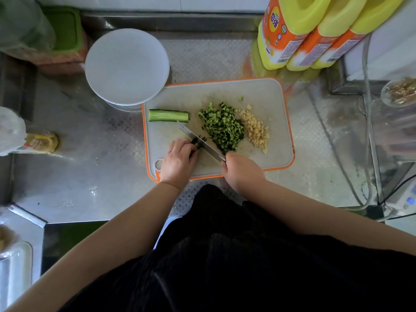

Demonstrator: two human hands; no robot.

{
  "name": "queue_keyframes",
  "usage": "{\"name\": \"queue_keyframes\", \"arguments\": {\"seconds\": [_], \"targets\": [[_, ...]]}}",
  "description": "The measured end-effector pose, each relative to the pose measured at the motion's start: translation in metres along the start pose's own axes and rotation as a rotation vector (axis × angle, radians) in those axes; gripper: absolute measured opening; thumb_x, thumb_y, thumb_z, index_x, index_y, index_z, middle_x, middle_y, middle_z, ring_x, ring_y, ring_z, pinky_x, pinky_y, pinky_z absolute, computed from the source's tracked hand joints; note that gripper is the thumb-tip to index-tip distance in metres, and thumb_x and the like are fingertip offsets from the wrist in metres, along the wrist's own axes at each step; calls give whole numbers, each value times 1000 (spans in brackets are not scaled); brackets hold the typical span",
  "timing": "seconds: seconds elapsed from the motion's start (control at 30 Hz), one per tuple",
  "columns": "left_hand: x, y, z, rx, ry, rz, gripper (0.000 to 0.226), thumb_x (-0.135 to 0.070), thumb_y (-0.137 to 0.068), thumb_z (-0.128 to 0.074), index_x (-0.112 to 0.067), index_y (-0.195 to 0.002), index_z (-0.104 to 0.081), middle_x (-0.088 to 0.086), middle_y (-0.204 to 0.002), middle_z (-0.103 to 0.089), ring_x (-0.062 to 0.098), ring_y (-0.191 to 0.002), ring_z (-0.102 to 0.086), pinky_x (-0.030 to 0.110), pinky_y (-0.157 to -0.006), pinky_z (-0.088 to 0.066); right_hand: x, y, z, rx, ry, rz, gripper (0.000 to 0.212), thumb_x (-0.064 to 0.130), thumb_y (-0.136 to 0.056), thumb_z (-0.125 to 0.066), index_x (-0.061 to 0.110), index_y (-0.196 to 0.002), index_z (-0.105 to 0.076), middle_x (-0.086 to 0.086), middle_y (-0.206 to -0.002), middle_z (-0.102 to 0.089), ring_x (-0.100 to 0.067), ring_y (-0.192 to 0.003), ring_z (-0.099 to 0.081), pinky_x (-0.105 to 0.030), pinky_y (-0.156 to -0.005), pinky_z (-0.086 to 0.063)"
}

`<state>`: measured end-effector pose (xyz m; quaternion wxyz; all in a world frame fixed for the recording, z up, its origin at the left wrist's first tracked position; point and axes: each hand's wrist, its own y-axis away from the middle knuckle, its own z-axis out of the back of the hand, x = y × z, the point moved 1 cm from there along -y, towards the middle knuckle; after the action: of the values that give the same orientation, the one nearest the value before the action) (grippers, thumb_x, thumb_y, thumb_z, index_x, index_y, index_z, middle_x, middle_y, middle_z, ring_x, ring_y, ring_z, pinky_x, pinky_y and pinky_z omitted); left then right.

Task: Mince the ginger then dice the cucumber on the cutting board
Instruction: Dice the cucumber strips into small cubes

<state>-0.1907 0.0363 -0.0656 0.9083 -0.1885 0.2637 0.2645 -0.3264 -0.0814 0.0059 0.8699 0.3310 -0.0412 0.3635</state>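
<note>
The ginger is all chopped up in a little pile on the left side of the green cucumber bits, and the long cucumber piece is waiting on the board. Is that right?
Not quite. The head view shows the minced ginger lying on the right side of the diced cucumber, not the left. The rest holds: the long cucumber piece waits on the cutting board.
</note>
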Motion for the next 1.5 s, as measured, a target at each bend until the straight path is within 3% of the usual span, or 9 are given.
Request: {"name": "queue_keyframes", "arguments": {"seconds": [0.23, 0.4, 0.6, 0.77, 0.9, 1.03, 1.23, 1.5], "targets": [[-2, -3, 3, 31, 25, 32, 23, -24, -90, -59, -3, -87, -67, 12, -93, -60, 30, -87, -55, 41, -63, -52, -6, -11, 6, -9, -84, 7, 29, 31, -101, -39, 11, -80, -40, -2, -62, -43, -25, -60, -48, -36, -52, -35], [-6, -5, 9, 76, 39, 99, 13, -17, -89, -66, -4, -92, -67, 12, -99, -59, 32, -93, -56, 40, -67, -51, -8, 1, 10, -64, -12, 32, 29, 32, -101, -37, 11, -81, -37, -1, -60, -40, -27, -60, -46, -36, -52, -34], [-7, -1, 9, 61, 20, 100, 8, -9, -87, -68, -1, -89, -69, 12, -96, -61, 32, -90, -57, 39, -65, -50, 2, 6, 11, -40, 36, 68, 26, 29, -102, -36, 12, -83, -37, 0, -62, -39, -19, -54, -38, -33, -46, -21], [-2, -3, 6, 58, 0, 97, 9, -9, -87, -68, 0, -89, -71, 12, -94, -63, 33, -87, -59, 39, -67, -51, 6, -2, 5, 4, 15, 30, 25, 27, -101, -37, 11, -83, -39, -3, -64, -44, -25, -62, -49, -34, -53, -35], [-1, -2, 5, 50, 0, 70, 13, -13, -88, -66, -2, -88, -71, 12, -93, -63, 33, -85, -59, 39, -64, -52, 7, -10, 4, 21, -5, 35, 24, 29, -102, -38, 12, -86, -39, -2, -64, -45, -26, -62, -49, -33, -49, -31], [2, -1, 8, 20, -2, 41, 24, -23, -90, -57, -3, -87, -72, 10, -92, -63, 30, -85, -58, 40, -62, -52, 2, -14, 6, 15, -82, -9, 26, 31, -102, -39, 11, -85, -40, -3, -71, -46, -27, -70, -48, -35, -58, -35], [3, 4, 13, 43, 20, 95, 9, -14, -88, -69, -5, -90, -72, 8, -95, -63, 28, -88, -58, 36, -63, -51, -1, -1, 8, -41, -27, 49, 27, 30, -101, -38, 13, -81, -37, -1, -63, -42, -24, -59, -46, -35, -52, -33], [11, 2, 6, 80, -28, 26, 32, -29, -91, -51, -3, -86, -70, 10, -91, -64, 32, -84, -59, 45, -59, -52, 12, -1, 2, -5, 15, 74, 23, 28, -101, -38, 13, -84, -39, -1, -64, -42, -26, -64, -47, -34, -51, -31]]}}
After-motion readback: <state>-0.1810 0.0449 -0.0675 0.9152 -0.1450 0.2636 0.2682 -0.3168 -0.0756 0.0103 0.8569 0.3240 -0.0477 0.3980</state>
